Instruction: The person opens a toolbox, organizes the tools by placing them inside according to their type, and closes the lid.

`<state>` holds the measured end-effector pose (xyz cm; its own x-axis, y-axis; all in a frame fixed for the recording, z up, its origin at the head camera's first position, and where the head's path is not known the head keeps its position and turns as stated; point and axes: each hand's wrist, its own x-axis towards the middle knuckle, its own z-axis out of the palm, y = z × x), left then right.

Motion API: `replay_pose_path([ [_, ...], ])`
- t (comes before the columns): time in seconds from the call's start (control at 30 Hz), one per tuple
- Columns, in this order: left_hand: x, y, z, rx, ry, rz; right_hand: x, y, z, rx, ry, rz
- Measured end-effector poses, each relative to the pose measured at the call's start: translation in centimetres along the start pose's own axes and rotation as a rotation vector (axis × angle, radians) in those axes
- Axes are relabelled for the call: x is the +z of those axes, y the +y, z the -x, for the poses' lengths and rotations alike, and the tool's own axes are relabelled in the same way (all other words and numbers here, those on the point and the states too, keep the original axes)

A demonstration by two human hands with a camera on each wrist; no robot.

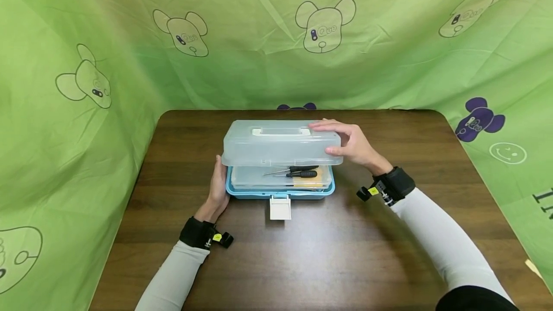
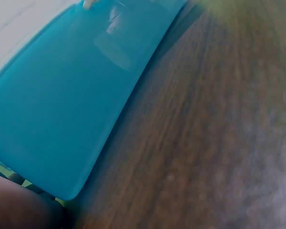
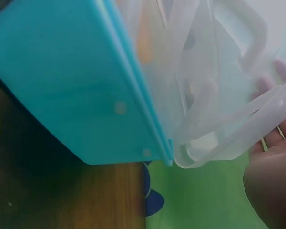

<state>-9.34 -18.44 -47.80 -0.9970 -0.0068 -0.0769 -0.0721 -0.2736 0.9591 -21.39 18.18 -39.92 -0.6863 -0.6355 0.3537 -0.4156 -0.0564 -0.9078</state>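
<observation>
A blue toolbox [image 1: 302,196] stands on the table with its clear lid [image 1: 276,151] tilted partly up. My left hand [image 1: 217,190] rests flat along the box's left end, fingers straight; the left wrist view has the blue front wall [image 2: 62,105] with a bit of the hand at the lower left. My right hand [image 1: 352,144] grips the lid's right end, thumb in front and fingers over the top. Inside, two black-handled screwdrivers [image 1: 302,173] lie on a clear inner tray [image 1: 255,176]. A white latch [image 1: 280,209] hangs down at the front.
The box stands on a dark wooden table [image 1: 276,263]. A green cloth [image 1: 255,71] with printed bear heads hangs behind it and at both sides. A white carrying handle [image 1: 281,132] lies on the lid.
</observation>
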Motion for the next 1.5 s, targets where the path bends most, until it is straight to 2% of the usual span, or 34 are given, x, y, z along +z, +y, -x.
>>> replay_pose_path([
  [0.13,0.0,0.1,0.0,0.006,0.003,0.026,0.4,0.2,0.5,-0.038,-0.003,0.005],
  [0.3,0.1,0.0,-0.1,0.03,0.004,0.035,0.7,0.4,1.2,-0.106,-0.001,0.113],
  [0.5,0.1,0.0,-0.1,0.052,-0.007,0.032,1.3,0.4,2.2,-0.162,-0.029,0.189],
  [0.73,0.1,0.1,0.2,-0.025,0.02,0.02,2.1,0.6,3.3,-0.214,-0.057,0.252],
  [0.83,0.0,0.2,0.2,-0.032,0.011,0.015,2.4,0.7,3.6,-0.239,-0.066,0.272],
  [1.13,-0.1,0.2,0.2,-0.056,0.007,0.007,3.2,1.1,4.6,-0.245,-0.072,0.313],
  [1.5,-0.1,0.2,0.1,-0.053,0.002,-0.002,3.5,0.6,5.1,-0.203,-0.084,0.354],
])
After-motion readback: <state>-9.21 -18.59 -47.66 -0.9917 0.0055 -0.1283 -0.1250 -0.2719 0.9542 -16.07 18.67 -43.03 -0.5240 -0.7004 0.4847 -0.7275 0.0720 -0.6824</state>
